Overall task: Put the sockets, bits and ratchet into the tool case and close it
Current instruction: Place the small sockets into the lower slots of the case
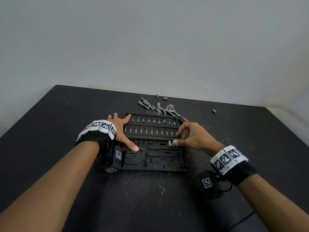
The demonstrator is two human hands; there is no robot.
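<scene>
Fingers [181, 133] of the right hand [194, 137] pinch a socket [175, 143] at the tool case [153, 158]; the left hand [122, 131] lies spread on its edge. Two rows hold sockets [153, 121]; lower slots are mostly bare.

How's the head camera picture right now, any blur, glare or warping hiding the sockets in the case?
Head view: even, soft light, no glare on the tool case; wide-angle warping bends the table edges; seated sockets are small and slightly soft, sizes unreadable; the right hand covers the row's right end, the left hand the case's left edge.
</scene>
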